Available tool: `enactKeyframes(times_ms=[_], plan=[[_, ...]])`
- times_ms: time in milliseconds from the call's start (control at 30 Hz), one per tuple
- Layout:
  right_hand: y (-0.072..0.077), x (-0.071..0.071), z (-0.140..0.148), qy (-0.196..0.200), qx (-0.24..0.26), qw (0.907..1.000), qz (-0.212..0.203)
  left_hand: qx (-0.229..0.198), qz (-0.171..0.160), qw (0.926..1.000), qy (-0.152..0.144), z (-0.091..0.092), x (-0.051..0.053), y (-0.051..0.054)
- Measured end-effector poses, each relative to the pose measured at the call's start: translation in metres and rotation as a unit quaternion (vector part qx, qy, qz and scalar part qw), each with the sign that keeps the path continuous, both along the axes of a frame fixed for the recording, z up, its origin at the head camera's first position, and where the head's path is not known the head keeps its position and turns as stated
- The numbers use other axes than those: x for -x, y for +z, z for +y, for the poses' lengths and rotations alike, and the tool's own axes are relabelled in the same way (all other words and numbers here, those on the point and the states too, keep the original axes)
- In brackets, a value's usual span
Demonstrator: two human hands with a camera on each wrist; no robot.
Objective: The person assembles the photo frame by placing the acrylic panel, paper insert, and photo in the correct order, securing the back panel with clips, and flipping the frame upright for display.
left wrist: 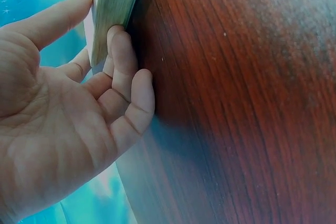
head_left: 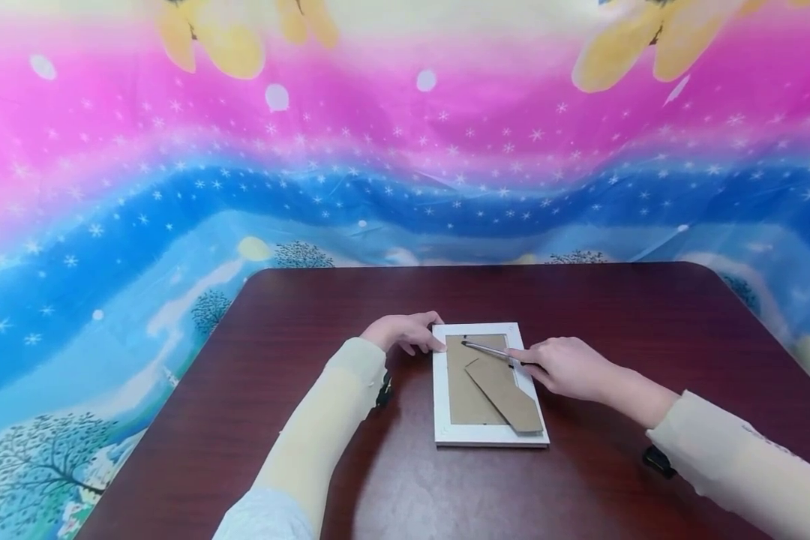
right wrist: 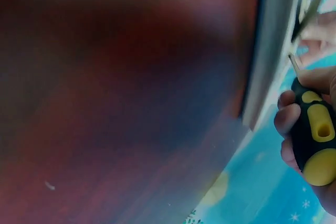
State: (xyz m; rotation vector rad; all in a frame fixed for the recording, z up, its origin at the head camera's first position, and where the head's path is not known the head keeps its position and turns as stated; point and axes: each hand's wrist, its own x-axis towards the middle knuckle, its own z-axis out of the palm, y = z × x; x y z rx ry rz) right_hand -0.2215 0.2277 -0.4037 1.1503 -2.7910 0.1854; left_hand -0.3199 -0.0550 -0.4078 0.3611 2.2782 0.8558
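A white picture frame (head_left: 442, 397) lies face down on the table, its brown backing board (head_left: 462, 397) showing. A brown easel stand (head_left: 509, 403) slants across the lower right of that board. At the frame's upper left corner my left hand (head_left: 407, 331) grips the edge; the left wrist view has the thumb on the upper face and fingers against the side (left wrist: 68, 103). My right hand (head_left: 570, 367) holds a screwdriver (head_left: 486, 348) from the right, its shaft reaching over the board to the top edge. Its handle (right wrist: 320, 121) is black and yellow. Whether the tip touches is unclear.
The dark red wooden table (head_left: 337, 300) has rounded far corners. Behind it hangs a pink and blue patterned cloth (head_left: 405, 172). A black wrist device (head_left: 658, 461) sits under the right sleeve, another (head_left: 383, 390) at the left cuff.
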Motion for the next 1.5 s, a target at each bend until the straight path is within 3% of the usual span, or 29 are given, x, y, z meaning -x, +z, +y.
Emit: enactKeyframes(times_ms=[133,767,1067,1333,1500], plan=[[-0.001,-0.004,-0.003,0.004,0.010,0.9997,0.022,-0.001,0.002,1.0000,-0.003,-0.002,0.000,0.001],[-0.003,0.004,0.007,-0.013,-0.003,0.9995,0.029,-0.014,-0.013,0.9998,-0.006,0.001,0.000,-0.005],[-0.006,0.002,0.004,-0.017,0.005,0.9998,-0.013,-0.018,-0.013,0.9997,-0.011,0.000,0.001,-0.003],[-0.013,-0.001,0.003,-0.012,0.008,0.9993,0.035,-0.001,0.004,0.9997,-0.023,-0.003,-0.002,0.002],[-0.014,-0.001,0.006,-0.031,0.000,0.9964,0.079,-0.002,0.005,0.9996,-0.028,-0.003,-0.002,0.000]])
